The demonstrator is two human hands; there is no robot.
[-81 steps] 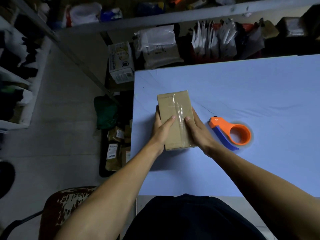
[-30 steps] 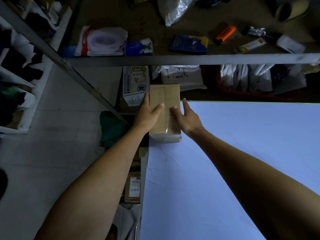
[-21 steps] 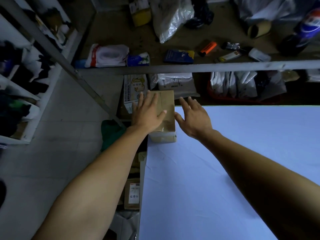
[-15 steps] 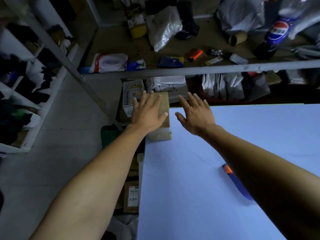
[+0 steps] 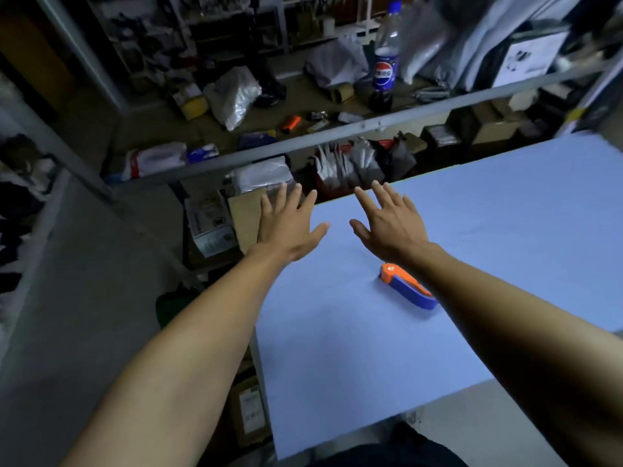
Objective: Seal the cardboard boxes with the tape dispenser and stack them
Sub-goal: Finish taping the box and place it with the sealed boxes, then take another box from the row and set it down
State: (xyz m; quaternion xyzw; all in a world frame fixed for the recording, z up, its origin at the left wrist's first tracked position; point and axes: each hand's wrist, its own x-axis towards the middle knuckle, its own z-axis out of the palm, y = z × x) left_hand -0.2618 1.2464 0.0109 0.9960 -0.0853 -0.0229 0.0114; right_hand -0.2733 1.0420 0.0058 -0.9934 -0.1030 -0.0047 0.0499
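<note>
Cardboard box (image 5: 243, 220) beneath spread left hand (image 5: 287, 227)

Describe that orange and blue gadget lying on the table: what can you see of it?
The tape dispenser looks like plastic: an orange body with a blue strip along its lower edge. It lies on its side on the light blue table, resting free. Nothing grips it. The right forearm crosses in front of its far end, hiding that part, so no tape roll can be seen.

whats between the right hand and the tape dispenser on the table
Nothing: in the head view only bare blue table shows between the right hand and the tape dispenser, whose far end the forearm hides.
</note>
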